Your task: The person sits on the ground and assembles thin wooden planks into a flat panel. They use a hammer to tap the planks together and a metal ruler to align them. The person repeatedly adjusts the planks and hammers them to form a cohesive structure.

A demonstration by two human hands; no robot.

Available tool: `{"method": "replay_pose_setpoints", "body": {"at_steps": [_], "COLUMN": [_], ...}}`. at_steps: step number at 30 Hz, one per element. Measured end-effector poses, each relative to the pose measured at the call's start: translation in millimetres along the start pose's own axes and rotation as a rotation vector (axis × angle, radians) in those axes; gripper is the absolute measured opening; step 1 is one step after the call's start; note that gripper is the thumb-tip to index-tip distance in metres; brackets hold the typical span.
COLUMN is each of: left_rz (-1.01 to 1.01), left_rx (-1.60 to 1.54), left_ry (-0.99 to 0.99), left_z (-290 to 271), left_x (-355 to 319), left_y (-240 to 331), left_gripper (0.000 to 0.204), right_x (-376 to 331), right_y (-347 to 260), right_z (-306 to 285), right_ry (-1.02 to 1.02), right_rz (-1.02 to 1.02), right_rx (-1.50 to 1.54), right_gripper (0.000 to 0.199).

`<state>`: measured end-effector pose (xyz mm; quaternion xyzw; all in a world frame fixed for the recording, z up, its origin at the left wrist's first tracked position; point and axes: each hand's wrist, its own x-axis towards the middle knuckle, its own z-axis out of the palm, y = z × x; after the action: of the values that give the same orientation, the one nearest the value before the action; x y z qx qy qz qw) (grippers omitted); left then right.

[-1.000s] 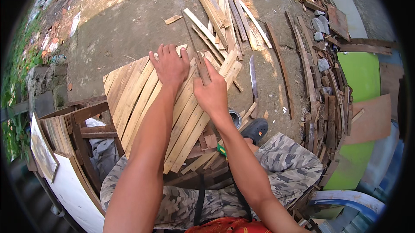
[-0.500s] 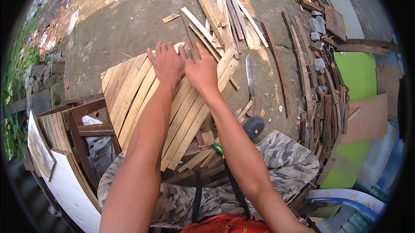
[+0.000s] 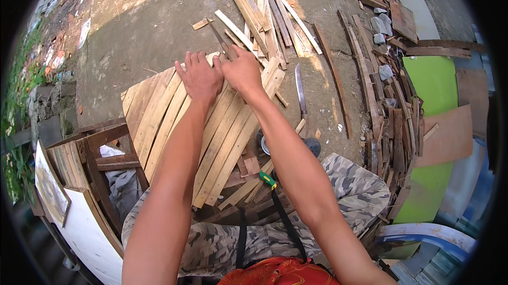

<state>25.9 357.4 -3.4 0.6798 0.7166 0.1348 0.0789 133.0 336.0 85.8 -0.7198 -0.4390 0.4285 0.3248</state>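
Note:
A panel of pale wooden slats (image 3: 153,116) lies slanted in front of me. My left hand (image 3: 201,76) presses flat on its far edge, fingers spread. Beside it, my right hand (image 3: 242,72) is closed around a narrow, dark, long-bladed tool (image 3: 220,38); its blade points away past the panel's far edge. Whether it is a saw or a knife I cannot tell, since its handle is hidden in my fist. To the right on the ground lies a large knife (image 3: 300,88) with a curved blade and dark handle.
Loose wooden strips (image 3: 259,15) are heaped beyond the panel. Stacked old boards (image 3: 394,121) and a green sheet (image 3: 431,84) line the right side. A dark wooden frame (image 3: 114,161) stands at the left. A green-yellow handled tool (image 3: 268,179) sits near my lap.
My right hand has moved slightly forward with the bladed tool, whose blade slants more to the left and shows less length. My left hand stays on the slats. The view has shifted a little.

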Motion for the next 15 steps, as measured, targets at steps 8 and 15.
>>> {"method": "replay_pose_setpoints", "body": {"at_steps": [8,15], "left_rz": [-0.025,-0.019], "left_rx": [0.034,0.106], "left_ry": [-0.001,-0.044], "left_z": [9,5], "left_x": [0,-2], "left_y": [-3,-3], "left_gripper": [0.059,0.066], "right_x": [-169,5], "right_y": [0,2], "right_z": [-80,-3], "right_ry": [0.02,-0.005], "right_rz": [-0.142,0.008], "right_rx": [0.147,0.067], "right_gripper": [0.057,0.056]}}
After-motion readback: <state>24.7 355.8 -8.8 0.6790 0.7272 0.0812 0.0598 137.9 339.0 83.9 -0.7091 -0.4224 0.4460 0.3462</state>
